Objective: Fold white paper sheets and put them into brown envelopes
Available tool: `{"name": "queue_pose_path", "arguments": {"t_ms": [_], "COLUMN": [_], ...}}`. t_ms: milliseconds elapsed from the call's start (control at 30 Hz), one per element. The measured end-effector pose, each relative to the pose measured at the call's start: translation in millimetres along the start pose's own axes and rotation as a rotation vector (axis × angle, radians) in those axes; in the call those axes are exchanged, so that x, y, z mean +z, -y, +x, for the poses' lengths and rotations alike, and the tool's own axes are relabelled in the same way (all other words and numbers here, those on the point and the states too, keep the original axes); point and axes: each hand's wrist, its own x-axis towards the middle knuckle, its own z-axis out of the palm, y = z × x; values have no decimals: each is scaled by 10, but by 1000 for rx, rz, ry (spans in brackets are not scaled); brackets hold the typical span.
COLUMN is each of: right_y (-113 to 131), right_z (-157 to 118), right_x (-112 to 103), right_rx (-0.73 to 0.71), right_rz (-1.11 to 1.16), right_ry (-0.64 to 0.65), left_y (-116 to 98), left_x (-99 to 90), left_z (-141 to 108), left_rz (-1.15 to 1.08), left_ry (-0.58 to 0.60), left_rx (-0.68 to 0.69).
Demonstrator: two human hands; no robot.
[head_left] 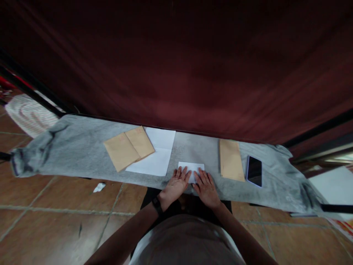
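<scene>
Just inside grey cloth's [198, 147] edge, left hand [176, 184], right hand [207, 187], open flat on paper [191, 165], room beyond

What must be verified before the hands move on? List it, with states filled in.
1. Left hand and right hand both on the small white paper: ok.
2. Paper's edges fully visible: not ok, fingers cover part.
3. Paper's creases sharp: cannot tell, too little detail.
4. Large white sheet uncovered: not ok, brown envelopes overlap it.
5. Phone apart from the right-side brown stack: ok, narrow gap.
</scene>
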Motion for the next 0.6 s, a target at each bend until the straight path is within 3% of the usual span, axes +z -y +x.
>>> {"name": "queue_pose_path", "arguments": {"t_ms": [267,600], "right_y": [-18,-399], "right_z": [43,53], "right_x": [-42,-44], "right_rx": [-5,-86], "right_rz": [32,217], "right_ry": [23,65], "left_y": [-125,124], "left_x": [75,79], "left_z": [-15,-86], "left_rz": [-104,12], "left_ry": [-72,-32], "left_rx": [5,52]}}
